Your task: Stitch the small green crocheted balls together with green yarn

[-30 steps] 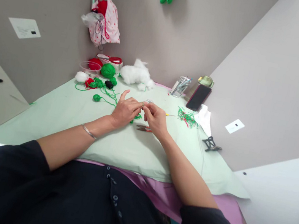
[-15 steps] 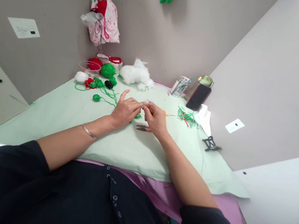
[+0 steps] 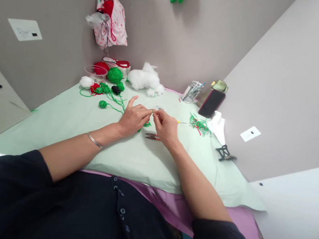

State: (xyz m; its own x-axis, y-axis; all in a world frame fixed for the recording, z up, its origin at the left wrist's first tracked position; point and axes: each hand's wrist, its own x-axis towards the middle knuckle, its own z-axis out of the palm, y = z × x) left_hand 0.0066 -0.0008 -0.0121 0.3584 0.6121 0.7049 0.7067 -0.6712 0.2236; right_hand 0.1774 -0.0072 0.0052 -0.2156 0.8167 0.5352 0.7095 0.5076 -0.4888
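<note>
My left hand [image 3: 134, 120] is closed, its fingertips pinching a bit of green yarn [image 3: 152, 111] while its thumb sticks up. Right against it, my right hand [image 3: 166, 128] pinches the same yarn, so the fingertips of both nearly touch. Whether a needle or hook is in the fingers is too small to tell. Below my left fingers a small green yarn piece [image 3: 147, 124] shows partly. Thread snips [image 3: 152, 136] with orange-red handles lie on the table, partly hidden under my right hand. A green strand runs from near my left hand to a small green ball [image 3: 103, 104].
At back left are a green yarn ball [image 3: 114, 75], a clear tub [image 3: 95, 72] and a black spool [image 3: 115, 90]. White stuffing [image 3: 145, 79] lies behind my hands. To the right are yarn scraps [image 3: 198, 124], a pen cup [image 3: 193, 92], a phone [image 3: 212, 103] and a black claw clip [image 3: 225, 153].
My right hand has shifted very slightly at the fingertips. My left hand and the things on the table stay in place.
</note>
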